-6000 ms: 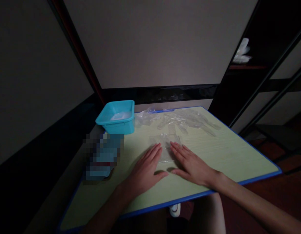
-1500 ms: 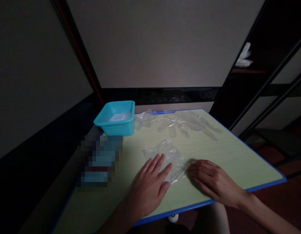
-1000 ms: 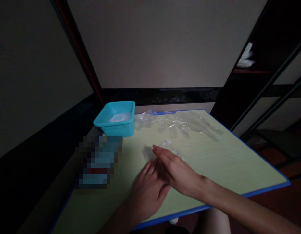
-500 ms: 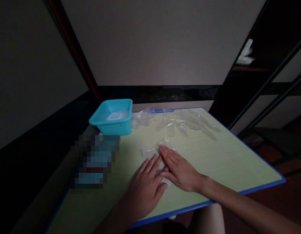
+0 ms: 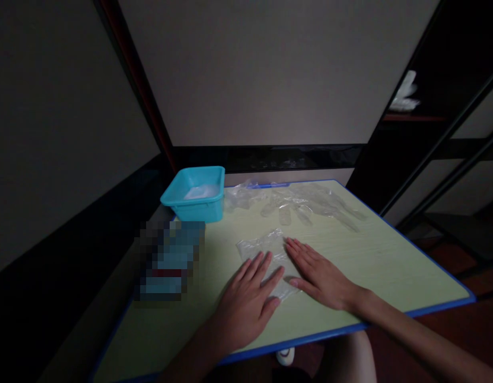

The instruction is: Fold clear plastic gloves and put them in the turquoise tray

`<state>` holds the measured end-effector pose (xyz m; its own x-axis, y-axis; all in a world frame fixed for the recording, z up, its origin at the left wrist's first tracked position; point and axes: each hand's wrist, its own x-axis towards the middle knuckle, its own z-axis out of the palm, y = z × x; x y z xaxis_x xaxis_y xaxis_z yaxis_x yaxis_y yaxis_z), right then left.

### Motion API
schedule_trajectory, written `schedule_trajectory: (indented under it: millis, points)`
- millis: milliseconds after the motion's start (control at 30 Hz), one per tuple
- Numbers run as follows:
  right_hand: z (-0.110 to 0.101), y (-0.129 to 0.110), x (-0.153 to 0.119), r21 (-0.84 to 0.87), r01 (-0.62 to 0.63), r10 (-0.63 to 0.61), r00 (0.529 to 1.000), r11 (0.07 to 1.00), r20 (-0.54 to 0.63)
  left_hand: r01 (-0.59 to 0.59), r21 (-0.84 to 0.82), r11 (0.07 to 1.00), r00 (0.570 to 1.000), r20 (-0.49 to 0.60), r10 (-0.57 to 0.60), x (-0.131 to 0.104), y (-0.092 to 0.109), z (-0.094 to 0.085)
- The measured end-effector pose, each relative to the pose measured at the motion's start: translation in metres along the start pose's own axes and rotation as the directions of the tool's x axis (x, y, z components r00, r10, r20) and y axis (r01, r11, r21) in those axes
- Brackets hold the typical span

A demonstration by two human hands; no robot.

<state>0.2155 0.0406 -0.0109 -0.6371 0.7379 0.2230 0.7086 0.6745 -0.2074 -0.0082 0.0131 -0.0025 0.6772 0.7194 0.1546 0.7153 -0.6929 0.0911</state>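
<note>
A clear, crinkled plastic sheet or folded bag (image 5: 278,254) lies flat on the table (image 5: 369,266); its exact kind is hard to make out. My left hand (image 5: 248,303) rests on its left part, fingers spread and pointing away from me. At the sheet's right edge lies my right hand (image 5: 322,274), palm down, fingers stretched and the thumb out toward the sheet. Bare plastic shows between the two hands. Farther back, several clear plastic disposable gloves (image 5: 329,202) lie spread out, some overlapping.
At the back left corner stands a turquoise plastic basin (image 5: 202,210) with something whitish inside. In front of it lies a blurred-out bluish object (image 5: 172,260). A panelled wall (image 5: 270,74) rises behind the blue-edged table. White items (image 5: 406,96) sit on a dark shelf at right.
My right hand has slid to the right, away from my left hand, uncovering more of the plastic. My left hand stays on the sheet, its fingers a little wider apart.
</note>
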Motion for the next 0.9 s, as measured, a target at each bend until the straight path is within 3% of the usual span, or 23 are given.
schedule_trajectory:
  millis: [100,233,367,500,700,800,900]
  points:
    - [-0.010,0.008,-0.011,0.203,-0.127,0.141,0.988,0.971,-0.059,0.011,-0.005,1.000,1.000,0.003,-0.011,0.001,0.001,-0.001]
    - [-0.020,0.019,-0.024,0.474,-0.292,0.403,0.903,0.831,-0.151,0.018,-0.007,1.000,1.000,-0.014,-0.018,0.002,0.000,-0.001]
    - [-0.021,0.023,-0.030,0.550,-0.288,0.440,0.883,0.784,-0.165,0.030,-0.008,1.000,0.998,-0.054,-0.030,0.001,0.000,0.001]
    - [-0.023,0.016,-0.021,0.430,-0.250,0.360,0.912,0.868,-0.196,0.116,-0.027,0.993,0.988,-0.099,-0.118,0.002,-0.002,0.001]
    - [-0.034,-0.006,0.030,0.172,-0.042,0.067,0.988,0.984,-0.140,0.206,-0.056,0.977,0.969,-0.127,-0.211,0.004,-0.009,0.005]
    - [-0.031,-0.005,0.054,0.107,0.117,-0.117,0.993,0.987,-0.007,0.231,-0.014,0.973,0.966,-0.120,-0.231,0.004,-0.016,0.006]
    - [-0.022,0.002,0.063,0.092,0.233,-0.245,0.958,0.968,0.151,0.236,0.040,0.971,0.970,-0.062,-0.234,0.004,-0.020,0.005]
